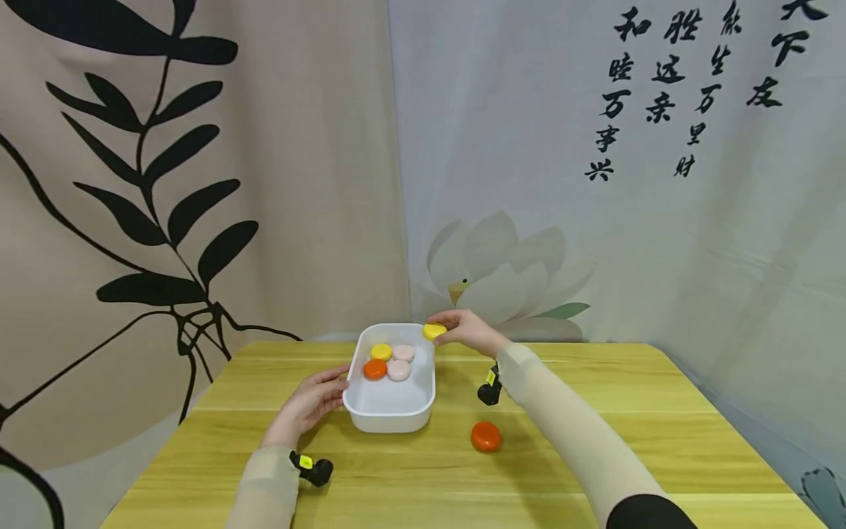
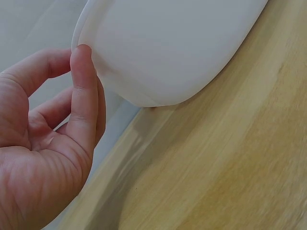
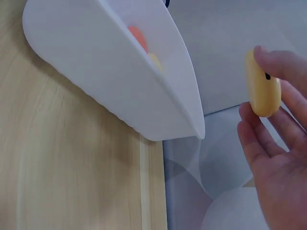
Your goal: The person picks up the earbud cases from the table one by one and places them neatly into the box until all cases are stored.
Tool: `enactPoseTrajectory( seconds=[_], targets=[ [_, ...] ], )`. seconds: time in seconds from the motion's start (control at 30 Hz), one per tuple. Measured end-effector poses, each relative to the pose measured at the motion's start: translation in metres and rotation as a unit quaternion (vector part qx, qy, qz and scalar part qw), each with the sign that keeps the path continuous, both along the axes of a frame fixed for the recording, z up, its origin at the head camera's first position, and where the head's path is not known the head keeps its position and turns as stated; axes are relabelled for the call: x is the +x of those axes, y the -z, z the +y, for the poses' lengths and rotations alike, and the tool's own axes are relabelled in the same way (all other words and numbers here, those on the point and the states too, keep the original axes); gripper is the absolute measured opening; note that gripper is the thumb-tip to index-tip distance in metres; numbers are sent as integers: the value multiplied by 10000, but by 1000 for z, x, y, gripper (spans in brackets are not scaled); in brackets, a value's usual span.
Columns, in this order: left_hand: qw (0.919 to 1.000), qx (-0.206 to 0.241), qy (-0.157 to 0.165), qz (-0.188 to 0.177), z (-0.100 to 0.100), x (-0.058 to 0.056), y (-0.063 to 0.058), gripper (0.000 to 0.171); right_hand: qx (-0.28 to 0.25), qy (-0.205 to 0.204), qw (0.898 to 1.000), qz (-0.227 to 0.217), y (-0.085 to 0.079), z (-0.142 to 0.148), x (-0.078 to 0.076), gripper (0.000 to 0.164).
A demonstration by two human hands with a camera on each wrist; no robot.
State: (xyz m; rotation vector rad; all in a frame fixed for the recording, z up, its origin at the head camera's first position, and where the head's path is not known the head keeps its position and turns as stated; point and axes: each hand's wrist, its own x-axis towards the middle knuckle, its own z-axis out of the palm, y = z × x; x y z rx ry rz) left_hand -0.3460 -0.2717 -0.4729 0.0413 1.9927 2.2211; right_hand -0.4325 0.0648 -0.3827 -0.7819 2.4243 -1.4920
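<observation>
My right hand [image 1: 471, 332] pinches a smooth yellow rounded piece [image 3: 263, 86] between thumb and fingertips, by the far right corner of a white rectangular container [image 1: 390, 422]. A small dark mark shows on the piece. My left hand [image 1: 312, 402] holds the container at its left side. In the left wrist view its fingers [image 2: 82, 81] lie against the outer wall, their tips right at the rim, and the thumb tip is hidden. Inside the container sit a yellow piece [image 1: 380, 353], an orange piece [image 1: 374, 369] and two pink pieces [image 1: 399, 370].
An orange-red rounded piece [image 1: 486, 436] lies on the wooden table [image 1: 396, 485], right of the container and below the right forearm. Behind the table's far edge hangs a printed curtain [image 1: 317, 184] with leaves, a flower and characters.
</observation>
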Motion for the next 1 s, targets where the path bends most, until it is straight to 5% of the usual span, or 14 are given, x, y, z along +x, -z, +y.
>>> enactPoseTrajectory(
  seconds=[1.0],
  targets=[
    [9999,-125,-5,57,0,2,-1,52,216,-268,9993,-155,-5,-40,-4,46]
  ],
)
